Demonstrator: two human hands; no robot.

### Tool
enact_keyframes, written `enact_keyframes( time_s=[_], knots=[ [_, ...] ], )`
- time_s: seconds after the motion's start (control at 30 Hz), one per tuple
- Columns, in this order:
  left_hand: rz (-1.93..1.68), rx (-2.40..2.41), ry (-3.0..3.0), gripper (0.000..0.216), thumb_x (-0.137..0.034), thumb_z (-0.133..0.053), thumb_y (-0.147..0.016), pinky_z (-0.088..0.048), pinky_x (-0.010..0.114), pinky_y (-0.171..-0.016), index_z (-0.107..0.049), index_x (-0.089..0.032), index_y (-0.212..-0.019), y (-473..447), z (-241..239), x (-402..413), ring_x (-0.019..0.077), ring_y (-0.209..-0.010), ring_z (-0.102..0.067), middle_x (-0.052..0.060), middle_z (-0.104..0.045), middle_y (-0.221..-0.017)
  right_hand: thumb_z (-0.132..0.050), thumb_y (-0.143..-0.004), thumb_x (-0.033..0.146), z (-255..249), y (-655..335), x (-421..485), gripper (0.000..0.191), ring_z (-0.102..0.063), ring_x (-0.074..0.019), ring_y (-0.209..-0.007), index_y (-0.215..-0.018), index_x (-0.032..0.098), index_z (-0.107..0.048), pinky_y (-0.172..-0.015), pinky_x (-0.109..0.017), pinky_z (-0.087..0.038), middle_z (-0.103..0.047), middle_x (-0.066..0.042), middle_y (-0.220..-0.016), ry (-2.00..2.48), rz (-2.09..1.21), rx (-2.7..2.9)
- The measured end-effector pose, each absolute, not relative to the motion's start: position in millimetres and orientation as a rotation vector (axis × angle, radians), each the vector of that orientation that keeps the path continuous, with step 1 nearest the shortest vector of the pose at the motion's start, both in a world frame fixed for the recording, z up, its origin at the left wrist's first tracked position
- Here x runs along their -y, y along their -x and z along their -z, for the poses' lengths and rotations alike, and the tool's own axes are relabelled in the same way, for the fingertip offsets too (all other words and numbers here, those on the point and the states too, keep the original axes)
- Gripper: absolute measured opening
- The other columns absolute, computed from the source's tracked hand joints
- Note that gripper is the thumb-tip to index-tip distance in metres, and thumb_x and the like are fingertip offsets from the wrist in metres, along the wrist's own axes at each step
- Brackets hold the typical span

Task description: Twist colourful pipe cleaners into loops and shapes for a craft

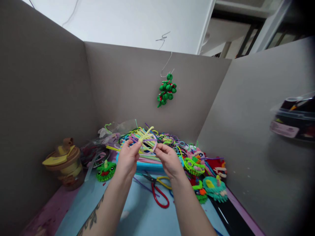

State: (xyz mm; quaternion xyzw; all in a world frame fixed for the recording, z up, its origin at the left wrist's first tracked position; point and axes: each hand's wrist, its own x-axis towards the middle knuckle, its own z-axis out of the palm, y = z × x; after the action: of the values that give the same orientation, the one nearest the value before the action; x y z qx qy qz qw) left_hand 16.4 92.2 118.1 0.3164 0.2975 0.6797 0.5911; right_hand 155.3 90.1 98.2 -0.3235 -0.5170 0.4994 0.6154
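Both of my hands are raised in front of a pile of colourful pipe cleaners. Fingers and thumb of my left hand (128, 154) pinch a pale yellow pipe cleaner (148, 131) near a crossing of strands. My right hand (169, 160) is closed on the side of a light purple pipe cleaner (155, 146), which curves across to the left hand. Together the strands form a loose loop between the hands. Below them on the blue mat lie red-handled scissors (160, 200) and a yellow-handled tool (163, 181), partly overlapping.
A blue tray (150, 167) holds many pipe cleaners. Fuzzy creature figures stand around it, a green one (106, 171) left and a teal one (215, 188) right. A lidded cup (69, 164) stands at left. Grey panels enclose the table; a green figure (167, 90) hangs on the back one.
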Motion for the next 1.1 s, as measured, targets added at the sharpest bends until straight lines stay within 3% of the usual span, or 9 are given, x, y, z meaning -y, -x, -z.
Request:
enact_keyframes(
  time_s=[0.17,0.47,0.6,0.67,0.73,0.8,0.87,0.97,1.1],
  knots=[
    [-1.585,-0.658,-0.696,0.047,-0.024,-0.079,-0.057,-0.018,0.013,-0.034,-0.039,-0.021,-0.083,-17.1,-119.0,-90.5,0.0014,-0.037,-0.025,-0.013,-0.039,-0.050,-0.070,-0.068,0.032,-97.7,-154.1,-90.4,0.017,-0.046,-0.0129,-0.066,-0.071,0.017,-0.063,-0.063,-0.024,-0.036,-0.055,0.000,-0.069,0.717,-1.115,1.240],
    [-1.588,-0.585,-0.624,0.045,-0.020,-0.077,-0.059,-0.019,0.013,-0.034,-0.039,-0.021,-0.081,-31.9,-114.9,-85.1,0.0019,-0.037,-0.026,-0.012,-0.041,-0.052,-0.057,-0.080,0.031,-93.0,-142.2,-88.3,0.017,-0.048,-0.0156,-0.077,-0.068,0.019,-0.057,-0.072,-0.027,-0.039,-0.054,-0.001,-0.080,0.858,-0.641,1.322],
    [-1.618,-0.603,-0.651,0.044,-0.020,-0.077,-0.059,-0.020,0.013,-0.034,-0.039,-0.022,-0.081,-28.8,-115.6,-86.1,0.0022,-0.038,-0.030,-0.011,-0.044,-0.053,-0.058,-0.079,0.033,-93.1,-146.0,-90.4,0.020,-0.050,-0.0158,-0.076,-0.065,0.018,-0.057,-0.072,-0.027,-0.040,-0.055,-0.001,-0.078,0.867,-0.700,1.375],
    [-1.632,-0.640,-0.740,0.042,-0.022,-0.076,-0.060,-0.020,0.013,-0.036,-0.040,-0.021,-0.082,-22.9,-117.2,-87.6,0.0022,-0.038,-0.033,-0.010,-0.048,-0.055,-0.062,-0.075,0.033,-93.8,-154.8,-93.0,0.015,-0.053,-0.0173,-0.081,-0.073,0.018,-0.062,-0.074,-0.029,-0.042,-0.059,-0.002,-0.083,0.854,-0.801,1.397],
    [-1.652,-0.681,-0.870,0.041,-0.022,-0.076,-0.061,-0.027,0.012,-0.040,-0.041,-0.021,-0.083,-16.2,-119.6,-88.4,0.0029,-0.042,-0.041,-0.008,-0.054,-0.058,-0.066,-0.072,0.033,-95.6,-166.0,-93.9,0.024,-0.055,-0.0188,-0.087,-0.091,0.020,-0.063,-0.076,-0.030,-0.043,-0.061,-0.004,-0.092,0.865,-0.835,1.350],
    [-1.670,-0.704,-1.011,0.039,-0.020,-0.075,-0.063,-0.038,0.014,-0.052,-0.041,-0.021,-0.082,-10.9,-122.4,-87.6,0.0055,-0.053,-0.052,-0.006,-0.059,-0.063,-0.065,-0.073,0.031,-99.1,-176.2,-91.5,0.030,-0.055,-0.0187,-0.088,-0.101,0.021,-0.060,-0.075,-0.030,-0.045,-0.061,-0.005,-0.096,0.898,-0.724,1.291],
    [-1.664,-0.719,-1.123,0.038,-0.019,-0.074,-0.063,-0.042,0.018,-0.062,-0.040,-0.022,-0.081,-8.3,-125.0,-85.3,0.0080,-0.061,-0.057,-0.005,-0.062,-0.066,-0.061,-0.078,0.028,-104.2,-182.3,-85.8,0.022,-0.056,-0.0181,-0.086,-0.099,0.021,-0.061,-0.075,-0.031,-0.045,-0.060,-0.005,-0.095,0.929,-0.521,1.285],
    [-1.574,-0.745,-1.227,0.037,-0.019,-0.074,-0.063,-0.038,0.017,-0.056,-0.041,-0.022,-0.079,-8.2,-127.2,-80.6,0.0077,-0.056,-0.054,-0.004,-0.062,-0.065,-0.053,-0.083,0.023,-111.3,-183.1,-76.7,0.015,-0.056,-0.0179,-0.084,-0.096,0.022,-0.062,-0.075,-0.032,-0.045,-0.059,-0.005,-0.093,0.964,-0.224,1.333],
    [-1.364,-0.743,-1.407,0.032,-0.020,-0.071,-0.068,-0.037,0.017,-0.053,-0.041,-0.022,-0.081,-7.5,-126.3,-75.9,0.0077,-0.053,-0.052,-0.003,-0.061,-0.066,-0.048,-0.084,0.015,-112.5,-180.2,-74.3,0.022,-0.056,-0.0191,-0.088,-0.099,0.024,-0.062,-0.076,-0.033,-0.046,-0.060,-0.006,-0.093,0.980,0.006,1.440]
  ],
)
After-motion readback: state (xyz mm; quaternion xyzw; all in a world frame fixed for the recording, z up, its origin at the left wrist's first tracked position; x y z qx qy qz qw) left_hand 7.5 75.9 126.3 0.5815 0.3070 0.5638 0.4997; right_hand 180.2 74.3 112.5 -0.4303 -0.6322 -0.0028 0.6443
